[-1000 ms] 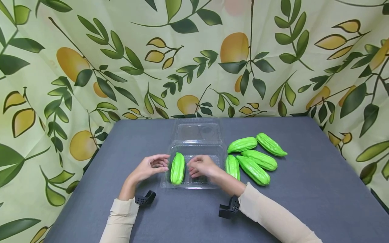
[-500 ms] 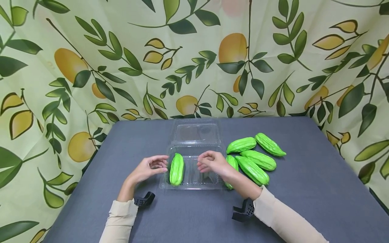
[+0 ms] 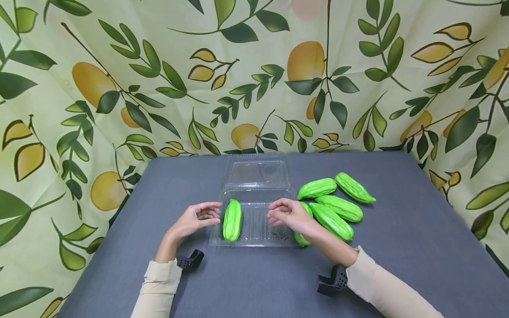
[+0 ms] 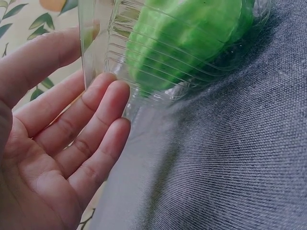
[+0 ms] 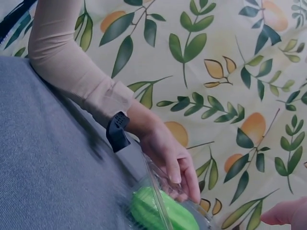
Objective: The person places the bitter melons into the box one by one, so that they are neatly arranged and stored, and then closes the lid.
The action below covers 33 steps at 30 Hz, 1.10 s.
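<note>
A hinged clear plastic container (image 3: 254, 244) lies opened out on the table, its lid (image 3: 258, 172) folded back. One light green, ridged bitter melon (image 3: 232, 221) sits in its left side. My left hand (image 3: 199, 216) is at the container's left edge, fingers loosely bent; in the left wrist view its fingertips (image 4: 117, 91) touch the clear wall beside the bitter melon. My right hand (image 3: 292, 216) hovers over the container's right side with relaxed fingers and nothing in them. Only part of that hand shows at the lower right of the right wrist view.
Several more bitter melons (image 3: 339, 208) lie in a loose group right of the container, one (image 3: 302, 240) partly hidden behind my right hand. A dark grey cloth covers the table (image 3: 238, 282). A leaf-and-fruit patterned curtain (image 3: 254, 88) hangs behind and at both sides.
My right hand has moved right, from beside the bitter melon in the container to over the container's right side. My left hand and the melons have stayed in place.
</note>
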### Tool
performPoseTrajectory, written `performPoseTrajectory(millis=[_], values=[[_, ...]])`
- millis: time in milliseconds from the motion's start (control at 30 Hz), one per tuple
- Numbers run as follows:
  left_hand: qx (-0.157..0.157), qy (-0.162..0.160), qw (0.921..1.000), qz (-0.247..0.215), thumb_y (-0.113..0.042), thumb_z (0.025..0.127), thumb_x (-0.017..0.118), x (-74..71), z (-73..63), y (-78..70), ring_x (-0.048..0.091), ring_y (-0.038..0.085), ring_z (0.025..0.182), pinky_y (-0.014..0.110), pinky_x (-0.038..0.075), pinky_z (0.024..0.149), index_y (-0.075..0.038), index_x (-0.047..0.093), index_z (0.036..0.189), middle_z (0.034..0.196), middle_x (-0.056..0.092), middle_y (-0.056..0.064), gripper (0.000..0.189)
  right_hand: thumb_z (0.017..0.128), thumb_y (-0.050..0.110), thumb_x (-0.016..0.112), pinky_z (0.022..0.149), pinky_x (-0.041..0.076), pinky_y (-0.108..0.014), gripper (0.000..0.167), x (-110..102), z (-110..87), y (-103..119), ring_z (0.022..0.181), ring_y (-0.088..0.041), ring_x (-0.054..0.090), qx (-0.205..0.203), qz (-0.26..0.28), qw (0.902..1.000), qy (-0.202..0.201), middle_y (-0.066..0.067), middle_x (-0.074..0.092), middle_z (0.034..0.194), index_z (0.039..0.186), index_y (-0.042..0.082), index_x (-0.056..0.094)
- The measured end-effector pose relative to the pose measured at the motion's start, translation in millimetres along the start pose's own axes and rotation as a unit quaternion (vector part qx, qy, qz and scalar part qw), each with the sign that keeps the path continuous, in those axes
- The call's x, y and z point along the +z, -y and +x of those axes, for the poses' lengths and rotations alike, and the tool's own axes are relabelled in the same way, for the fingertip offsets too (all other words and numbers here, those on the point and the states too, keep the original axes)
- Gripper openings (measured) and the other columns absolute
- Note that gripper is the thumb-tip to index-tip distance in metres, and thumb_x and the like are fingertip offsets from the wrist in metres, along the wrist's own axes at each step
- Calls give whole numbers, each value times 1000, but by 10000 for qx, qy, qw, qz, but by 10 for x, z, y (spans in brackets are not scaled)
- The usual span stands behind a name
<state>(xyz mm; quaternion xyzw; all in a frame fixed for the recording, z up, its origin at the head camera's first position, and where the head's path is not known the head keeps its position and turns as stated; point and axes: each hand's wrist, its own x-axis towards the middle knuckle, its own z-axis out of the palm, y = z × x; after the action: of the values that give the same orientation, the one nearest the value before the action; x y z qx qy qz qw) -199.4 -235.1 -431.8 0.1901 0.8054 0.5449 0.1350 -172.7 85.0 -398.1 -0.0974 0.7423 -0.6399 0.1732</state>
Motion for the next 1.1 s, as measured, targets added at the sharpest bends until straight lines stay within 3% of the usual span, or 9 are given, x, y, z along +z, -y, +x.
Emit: performPoseTrajectory(millis=[267, 433, 800, 900, 1100], values=[[10, -2, 10000, 33, -9, 85, 71, -4, 8, -4, 61, -2, 91, 15, 54, 83, 7, 53, 130, 115, 61, 31, 51, 95, 9, 55, 82, 60, -34, 36, -187, -91, -24, 89, -24, 72, -150, 10, 9997, -192, -36, 63, 109, 118, -18, 49], [24, 3, 10000, 8, -9, 85, 71, -8, 13, 10, 61, -2, 91, 15, 54, 83, 7, 53, 131, 115, 60, 31, 51, 95, 8, 55, 82, 60, -32, 38, -305, -127, -43, 85, -12, 70, -220, 145, 9995, -151, -29, 67, 105, 119, -19, 47], [-13, 16, 10000, 23, -10, 85, 72, -3, 9, 8, 62, -1, 91, 15, 54, 83, 6, 53, 131, 115, 61, 31, 52, 95, 13, 59, 85, 59, -33, 42, -661, -117, 32, 87, -7, 70, -419, 57, 9991, -103, 14, 69, 90, 123, -16, 45], [12, 13, 10000, -4, -9, 85, 72, 1, 7, 1, 62, -2, 91, 15, 54, 83, 7, 53, 131, 115, 60, 32, 52, 96, 13, 58, 86, 59, -34, 42, -756, -93, 54, 88, -8, 70, -424, -54, 9991, -51, 12, 71, 91, 123, -17, 46], [-12, 9, 10000, -58, -9, 85, 72, 1, -3, -4, 62, -2, 91, 15, 54, 82, 7, 53, 131, 115, 60, 32, 52, 95, 18, 60, 90, 57, -38, 41, -918, -23, 57, 92, -12, 71, -267, -438, 9987, 10, -7, 72, 103, 121, -12, 50]])
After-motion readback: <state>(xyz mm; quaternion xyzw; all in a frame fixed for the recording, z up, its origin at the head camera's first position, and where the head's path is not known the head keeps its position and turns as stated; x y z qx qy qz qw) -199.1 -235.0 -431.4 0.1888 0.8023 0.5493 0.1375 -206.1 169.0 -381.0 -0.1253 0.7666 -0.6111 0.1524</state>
